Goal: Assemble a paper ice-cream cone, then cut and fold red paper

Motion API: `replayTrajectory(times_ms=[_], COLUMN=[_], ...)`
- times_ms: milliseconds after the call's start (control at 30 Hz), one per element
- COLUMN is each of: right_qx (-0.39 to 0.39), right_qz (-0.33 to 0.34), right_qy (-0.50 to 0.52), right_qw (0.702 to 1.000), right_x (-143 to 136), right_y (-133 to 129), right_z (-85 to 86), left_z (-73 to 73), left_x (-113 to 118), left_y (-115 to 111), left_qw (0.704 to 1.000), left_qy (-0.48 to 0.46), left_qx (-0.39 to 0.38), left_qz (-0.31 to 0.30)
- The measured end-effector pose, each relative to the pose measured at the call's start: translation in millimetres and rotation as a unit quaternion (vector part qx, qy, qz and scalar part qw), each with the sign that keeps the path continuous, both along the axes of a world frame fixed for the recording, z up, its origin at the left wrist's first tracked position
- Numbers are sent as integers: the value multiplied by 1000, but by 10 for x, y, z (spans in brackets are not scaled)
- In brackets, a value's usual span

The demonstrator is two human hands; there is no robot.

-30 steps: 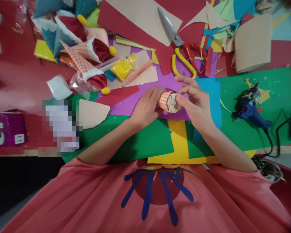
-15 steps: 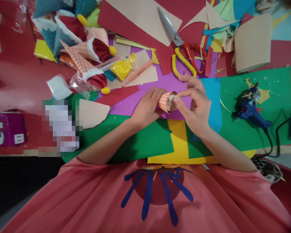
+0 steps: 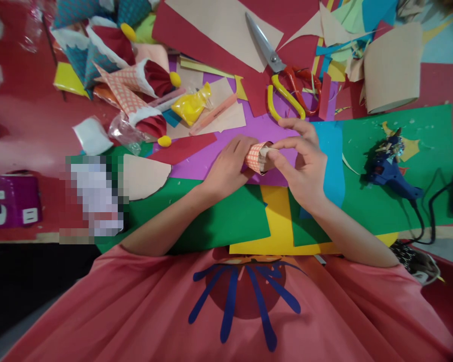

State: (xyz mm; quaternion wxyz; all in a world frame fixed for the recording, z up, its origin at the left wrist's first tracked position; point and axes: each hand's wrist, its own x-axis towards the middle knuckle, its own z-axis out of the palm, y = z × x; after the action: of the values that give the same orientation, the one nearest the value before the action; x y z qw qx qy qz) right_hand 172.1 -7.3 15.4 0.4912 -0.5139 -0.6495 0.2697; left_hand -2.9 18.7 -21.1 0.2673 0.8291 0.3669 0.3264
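My left hand (image 3: 229, 163) is wrapped round a small orange-and-white checked paper cone (image 3: 253, 158), its open end turned toward the right. The thumb and forefinger of my right hand (image 3: 304, 163) pinch a pale strip (image 3: 265, 152) at the cone's mouth; the other fingers are loosely raised. Part of the cone is hidden inside the left hand. Just above the right hand lie scissors (image 3: 287, 93) with red and yellow handles. Purple and green craft sheets (image 3: 211, 216) lie beneath both hands.
Finished-looking checked cones (image 3: 126, 75) with white trim and yellow tips are heaped upper left. A blue glue gun (image 3: 392, 178) with a cord rests at the right. A beige paper cylinder (image 3: 392, 68) stands upper right. A beige paper piece (image 3: 145, 177) lies left.
The right hand has shifted very slightly left, its fingertips pressing a little further into the cone's mouth. The left hand and the cone have hardly moved.
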Motion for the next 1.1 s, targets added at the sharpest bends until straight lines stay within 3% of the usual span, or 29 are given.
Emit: replayTrajectory(times_ms=[300, 500, 667, 867, 967, 1100], right_qx=[-26, 5, 57, 39, 112, 285], right_qz=[91, 61, 33, 32, 25, 72], right_qy=[-28, -45, 15, 89, -35, -185], right_qw=[995, 997, 998, 995, 993, 938], right_x=[79, 54, 9, 33, 108, 175], right_y=[37, 21, 34, 24, -24, -48], right_z=[71, 55, -18, -57, -39, -74], left_z=[-10, -29, -10, -42, -83, -98], left_x=[-7, 19, 32, 58, 57, 35], left_y=[11, -4, -11, -32, -28, -2], left_qw=[1000, 999, 999, 983, 969, 965], left_qy=[-11, -35, -40, -129, -155, -170], left_qx=[-3, 7, 16, -123, -186, -198], left_qz=[-4, -21, -27, -52, -41, -22])
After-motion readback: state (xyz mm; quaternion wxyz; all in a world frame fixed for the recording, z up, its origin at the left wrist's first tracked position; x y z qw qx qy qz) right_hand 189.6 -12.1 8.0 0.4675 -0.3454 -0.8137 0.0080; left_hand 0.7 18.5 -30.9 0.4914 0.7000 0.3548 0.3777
